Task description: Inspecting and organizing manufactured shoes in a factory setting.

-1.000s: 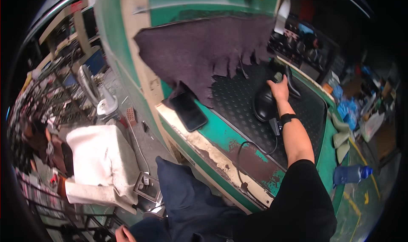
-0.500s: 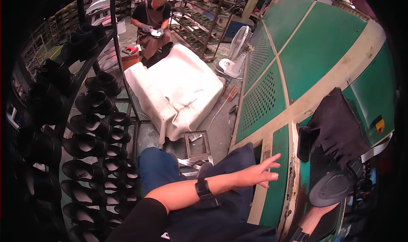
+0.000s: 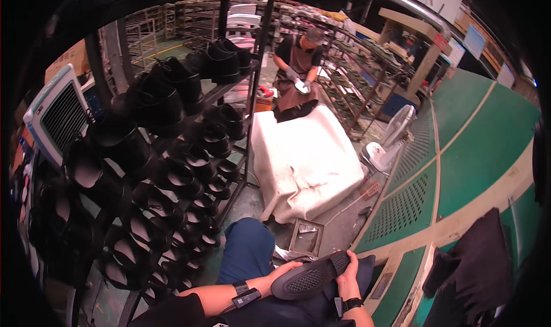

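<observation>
Sole [image 3: 310,277] in hand was about all that could be counted as done: the black, flat shoe sole with its dotted tread lay across the person's lap, above the blue trouser leg [image 3: 245,252], gripped at both ends. The left hand [image 3: 285,269] came in under its near end, fingers curled round the edge and out of sight beneath it, so their exact hold could not be read; the right hand [image 3: 348,272] clasped the far, ribbed end, its fingers [image 3: 351,260] bent over the top and pressed onto the rubber. I judged the work to be at an early stage, since the sole met no shoe, no tool and no machine, and nothing on it looked altered. Left of the person stood a dark rack [image 3: 172,172] crowded with black shoes, none within reach of either hand. Ahead sat a block draped in white cloth [image 3: 307,163], beyond it a white fan [image 3: 387,146], and further off another person in a brown apron [image 3: 295,80] handled something small and pale. A green machine housing [image 3: 476,155] curved along the right with a dark cloth [image 3: 479,264] lying on it. Both forearms were cut off by the lower edge, the sole's underside was hidden, and the rim of the view was black
</observation>
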{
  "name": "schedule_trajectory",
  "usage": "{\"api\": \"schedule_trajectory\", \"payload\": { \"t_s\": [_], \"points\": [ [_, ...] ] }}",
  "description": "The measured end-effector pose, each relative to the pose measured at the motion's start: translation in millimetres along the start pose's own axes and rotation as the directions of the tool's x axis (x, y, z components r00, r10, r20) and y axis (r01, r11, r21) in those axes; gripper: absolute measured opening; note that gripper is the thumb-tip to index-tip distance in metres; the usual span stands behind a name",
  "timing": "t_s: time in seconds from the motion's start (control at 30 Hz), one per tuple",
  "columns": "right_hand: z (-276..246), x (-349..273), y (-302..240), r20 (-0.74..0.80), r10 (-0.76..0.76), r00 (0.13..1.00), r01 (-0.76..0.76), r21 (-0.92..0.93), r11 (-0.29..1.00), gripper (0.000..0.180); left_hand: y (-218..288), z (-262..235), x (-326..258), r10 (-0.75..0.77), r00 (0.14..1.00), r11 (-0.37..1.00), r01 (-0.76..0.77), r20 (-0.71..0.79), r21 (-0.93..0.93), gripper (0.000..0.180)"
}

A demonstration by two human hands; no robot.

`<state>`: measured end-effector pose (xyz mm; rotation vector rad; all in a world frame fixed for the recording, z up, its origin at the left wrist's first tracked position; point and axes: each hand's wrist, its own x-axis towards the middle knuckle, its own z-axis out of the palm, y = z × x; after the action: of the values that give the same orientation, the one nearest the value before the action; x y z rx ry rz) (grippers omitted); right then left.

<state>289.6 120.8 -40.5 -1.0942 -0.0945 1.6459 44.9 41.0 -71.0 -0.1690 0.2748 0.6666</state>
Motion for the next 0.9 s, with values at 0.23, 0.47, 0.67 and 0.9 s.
{"api": "schedule_trajectory", "payload": {
  "t_s": [0.23, 0.47, 0.67, 0.9],
  "points": [
    [41.8, 2.0, 36.3, 0.127, 0.165, 0.978, -0.146, -0.141, 0.979, 0.029, 11.3, 38.1, -68.6, 0.279, 0.874, 0.937, -0.158, -0.397, 0.310, 0.062],
    [63.7, 16.8, 41.4, 0.479, 0.121, 0.870, 0.155, -0.498, 0.853, 0.049, 80.6, 67.5, 41.1, 0.615, 0.772, 0.456, -0.185, -0.159, 0.870, 0.062],
    [54.6, 9.5, 47.0, 0.634, -0.203, 0.746, 0.533, -0.387, 0.752, 0.065, 55.3, 70.4, 72.6, 0.483, 0.835, 0.674, -0.160, -0.266, 0.721, 0.044],
    [87.7, -31.1, 40.1, 0.743, -0.367, 0.560, 0.781, -0.325, 0.533, 0.066, 57.3, 47.8, 55.8, 0.547, 0.831, 0.485, -0.414, 0.103, 0.770, 0.047]
  ]
}}
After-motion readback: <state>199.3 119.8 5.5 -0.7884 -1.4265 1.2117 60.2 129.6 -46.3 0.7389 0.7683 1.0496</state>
